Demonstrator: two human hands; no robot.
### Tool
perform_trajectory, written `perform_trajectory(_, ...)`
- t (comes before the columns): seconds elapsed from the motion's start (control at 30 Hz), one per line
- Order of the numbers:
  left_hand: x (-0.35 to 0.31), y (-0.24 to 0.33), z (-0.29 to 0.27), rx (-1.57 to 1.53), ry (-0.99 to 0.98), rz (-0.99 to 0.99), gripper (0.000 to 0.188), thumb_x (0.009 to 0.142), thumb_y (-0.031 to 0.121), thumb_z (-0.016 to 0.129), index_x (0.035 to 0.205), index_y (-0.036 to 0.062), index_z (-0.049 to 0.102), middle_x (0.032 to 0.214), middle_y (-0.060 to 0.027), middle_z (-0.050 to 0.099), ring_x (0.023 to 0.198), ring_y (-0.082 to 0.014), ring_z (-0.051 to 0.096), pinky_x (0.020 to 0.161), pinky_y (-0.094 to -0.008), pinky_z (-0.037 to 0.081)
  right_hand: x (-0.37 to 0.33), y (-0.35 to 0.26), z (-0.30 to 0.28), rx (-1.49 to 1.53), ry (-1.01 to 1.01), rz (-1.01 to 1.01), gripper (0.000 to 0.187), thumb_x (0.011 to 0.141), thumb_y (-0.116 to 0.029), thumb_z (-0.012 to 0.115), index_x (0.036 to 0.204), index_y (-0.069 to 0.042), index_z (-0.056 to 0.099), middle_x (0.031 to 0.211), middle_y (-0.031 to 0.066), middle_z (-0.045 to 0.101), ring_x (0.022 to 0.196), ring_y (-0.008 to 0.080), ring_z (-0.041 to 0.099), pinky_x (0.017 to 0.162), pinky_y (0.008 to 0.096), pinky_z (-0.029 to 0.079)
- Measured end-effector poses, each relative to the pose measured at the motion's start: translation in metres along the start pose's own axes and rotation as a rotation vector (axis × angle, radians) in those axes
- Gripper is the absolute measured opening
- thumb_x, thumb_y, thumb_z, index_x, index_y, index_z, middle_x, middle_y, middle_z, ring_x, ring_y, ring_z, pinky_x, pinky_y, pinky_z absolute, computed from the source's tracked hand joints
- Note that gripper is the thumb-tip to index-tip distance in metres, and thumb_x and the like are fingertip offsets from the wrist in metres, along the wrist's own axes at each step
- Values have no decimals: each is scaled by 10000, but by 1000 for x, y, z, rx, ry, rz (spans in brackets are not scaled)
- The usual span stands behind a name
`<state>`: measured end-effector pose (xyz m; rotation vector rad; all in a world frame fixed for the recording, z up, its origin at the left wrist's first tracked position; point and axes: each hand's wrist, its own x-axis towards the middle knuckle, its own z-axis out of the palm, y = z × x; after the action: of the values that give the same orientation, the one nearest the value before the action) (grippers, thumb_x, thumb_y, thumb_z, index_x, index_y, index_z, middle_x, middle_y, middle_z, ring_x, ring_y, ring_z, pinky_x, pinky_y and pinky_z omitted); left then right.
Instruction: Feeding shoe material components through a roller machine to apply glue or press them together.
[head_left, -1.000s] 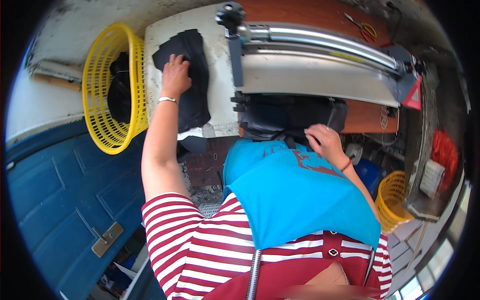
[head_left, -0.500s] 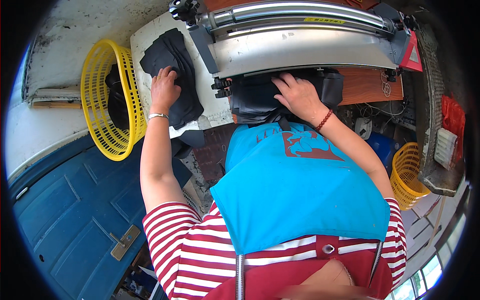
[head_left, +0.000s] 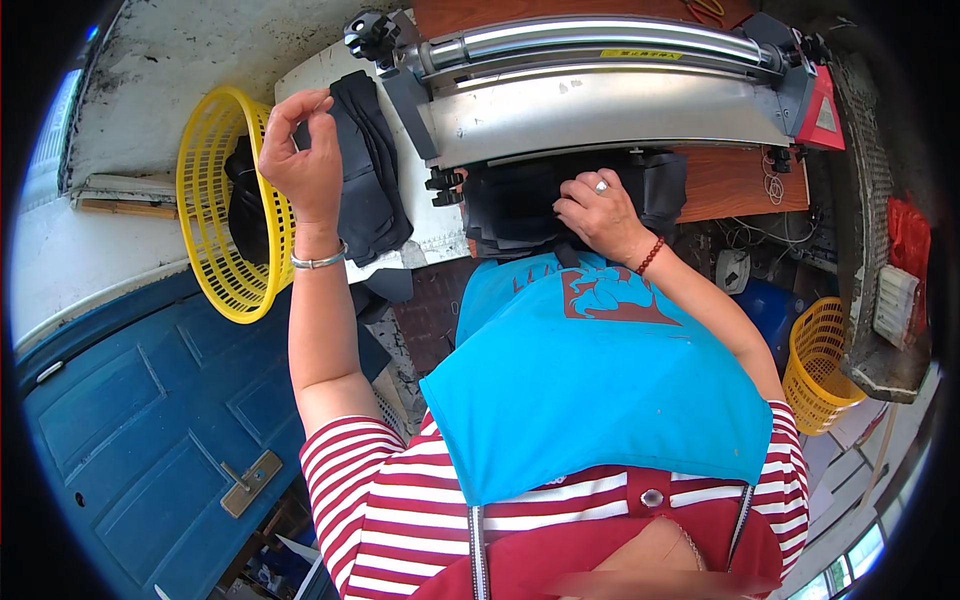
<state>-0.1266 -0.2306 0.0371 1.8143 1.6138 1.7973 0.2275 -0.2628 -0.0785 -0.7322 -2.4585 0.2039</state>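
One stack of black sheets point(head_left: 510, 205) sits at the near edge of a roller machine point(head_left: 610, 105), the right hand point(head_left: 603, 215) on it, fingers bent (whether they pinch a sheet, I cannot tell). A second black stack point(head_left: 372, 195) lies on the white board point(head_left: 424, 215); the left hand point(head_left: 305, 160) is raised beside it, half curled, any hold unclear. Both stacks have several sheets; which are finished doesn't show. Counted: two stacks, one machine, two baskets: the left yellow basket point(head_left: 262, 307), with black pieces point(head_left: 243, 205) inside, and the right yellow basket point(head_left: 818, 405).
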Motion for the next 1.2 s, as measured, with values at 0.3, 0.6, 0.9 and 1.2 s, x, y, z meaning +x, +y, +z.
perform_trajectory(0.3,33,55,140,30,-480,328,266,906,101,660,1161,28,673,1131,-107,696,1049,-236,663,908,-345,507,17,15,-88,876,236,665,242,915,-60,692,1143,-2,630,944,50,697,862,86,636,774,249,511)
perform_trajectory(0.6,57,19,235,585,-1099,-145,689,1032,556,328,1113,-10,711,1193,-251,670,1196,-417,596,997,-468,467,35,56,-86,743,192,897,193,926,-75,658,1092,23,664,890,47,695,808,85,636,737,254,519)
perform_trajectory(0.9,84,-43,273,215,-1131,-463,259,935,288,648,972,51,744,912,-86,730,850,-143,663,774,-290,508,52,73,-89,-143,108,650,155,852,-124,723,996,-73,696,917,97,710,813,306,687,694,395,542)
perform_trajectory(1.2,163,21,246,185,-680,-458,149,876,168,638,831,29,607,679,-46,574,581,-166,568,463,-315,486,15,-3,-6,-80,-46,65,155,786,-174,693,902,-79,654,841,41,564,727,198,626,602,327,512)
